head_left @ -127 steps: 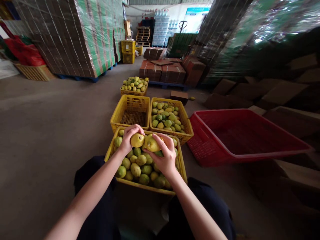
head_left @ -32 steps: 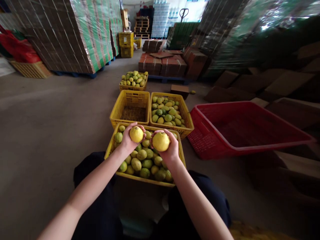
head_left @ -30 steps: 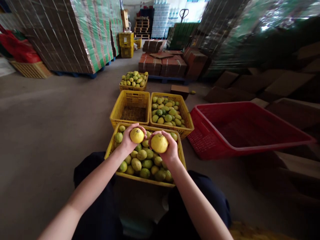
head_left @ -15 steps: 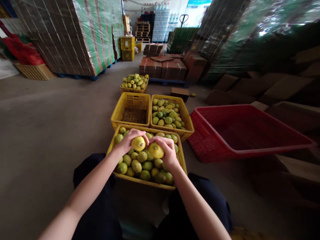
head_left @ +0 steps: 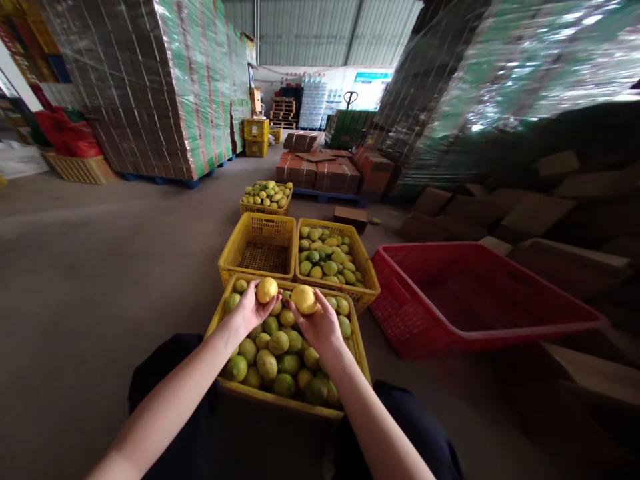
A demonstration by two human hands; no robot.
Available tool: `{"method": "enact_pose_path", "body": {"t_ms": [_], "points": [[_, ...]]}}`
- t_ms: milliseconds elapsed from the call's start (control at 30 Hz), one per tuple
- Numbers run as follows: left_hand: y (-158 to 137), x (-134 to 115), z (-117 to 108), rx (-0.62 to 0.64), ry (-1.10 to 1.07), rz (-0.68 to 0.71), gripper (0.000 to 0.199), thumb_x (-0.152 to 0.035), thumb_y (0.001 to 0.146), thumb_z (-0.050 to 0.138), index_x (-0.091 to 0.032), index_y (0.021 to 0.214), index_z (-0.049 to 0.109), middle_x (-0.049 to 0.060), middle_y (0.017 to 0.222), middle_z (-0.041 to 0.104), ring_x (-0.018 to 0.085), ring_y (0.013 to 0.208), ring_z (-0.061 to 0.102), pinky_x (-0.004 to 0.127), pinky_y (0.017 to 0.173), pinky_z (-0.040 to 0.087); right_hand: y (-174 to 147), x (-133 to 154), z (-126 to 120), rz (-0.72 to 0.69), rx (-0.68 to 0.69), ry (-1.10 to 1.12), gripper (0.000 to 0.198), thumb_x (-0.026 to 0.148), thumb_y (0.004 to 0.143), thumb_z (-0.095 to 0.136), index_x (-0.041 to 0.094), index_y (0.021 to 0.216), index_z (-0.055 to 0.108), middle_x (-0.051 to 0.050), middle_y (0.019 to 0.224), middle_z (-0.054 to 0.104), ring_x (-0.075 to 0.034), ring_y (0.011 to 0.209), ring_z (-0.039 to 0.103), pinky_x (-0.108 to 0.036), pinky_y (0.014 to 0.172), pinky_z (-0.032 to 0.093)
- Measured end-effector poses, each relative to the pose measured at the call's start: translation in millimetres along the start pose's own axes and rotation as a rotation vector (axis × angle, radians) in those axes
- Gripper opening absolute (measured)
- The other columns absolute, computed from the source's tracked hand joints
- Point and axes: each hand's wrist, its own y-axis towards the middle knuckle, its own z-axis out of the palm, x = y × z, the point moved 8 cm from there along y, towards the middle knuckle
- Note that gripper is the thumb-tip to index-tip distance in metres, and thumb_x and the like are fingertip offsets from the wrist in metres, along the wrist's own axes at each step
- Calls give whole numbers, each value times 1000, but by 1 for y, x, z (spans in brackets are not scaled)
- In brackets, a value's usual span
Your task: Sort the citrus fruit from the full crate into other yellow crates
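My left hand (head_left: 254, 308) is closed around a yellow lemon (head_left: 267, 290), its fingers underneath the fruit. Another yellow lemon (head_left: 304, 299) rests in my right hand (head_left: 323, 325), gripped between thumb and fingers. Both hands are side by side, a small gap apart, above the near yellow crate (head_left: 280, 398). That crate is filled with green and yellow-green lemons (head_left: 279, 343), some of them hidden under my hands and forearms.
Beyond the near crate stand a bare yellow crate (head_left: 230, 257) and, to its right, a yellow crate of lemons (head_left: 371, 272). Farther off is a smaller full crate (head_left: 264, 209). A large red basket (head_left: 400, 320) sits at right; flattened cartons (head_left: 337, 177) lie on a blue pallet.
Both hands have turned from palms over the lemons to palms up beneath them, still holding one each. The view has tilted upward, showing more of the far wall.
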Motion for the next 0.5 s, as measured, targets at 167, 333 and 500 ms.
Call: {"method": "enact_pose_path", "body": {"t_ms": [167,333,500], "points": [[7,26,-9,68,212,11,43,-45,108,44,-13,126,67,8,71,71,14,48,63,19,44,52,5,10,-5,-36,5,98,23,37,101,51,19,103,65,-8,84,77,-22,76,76,-36,66,67],[8,113,-65,244,830,-295,43,-55,103,49,-20,90,72,8,61,66,15,40,58,20,34,42,-1,47,-18,-160,-67,179,18,36,95,54,22,101,65,-4,84,76,-21,78,74,-35,72,66],[13,136,-90,731,979,-76,25,-53,89,65,-29,95,70,3,62,66,20,25,42,29,21,25,-17,66,-28,-171,-105,202,14,27,93,53,22,99,64,-4,80,74,-21,76,73,-31,64,64]]}}
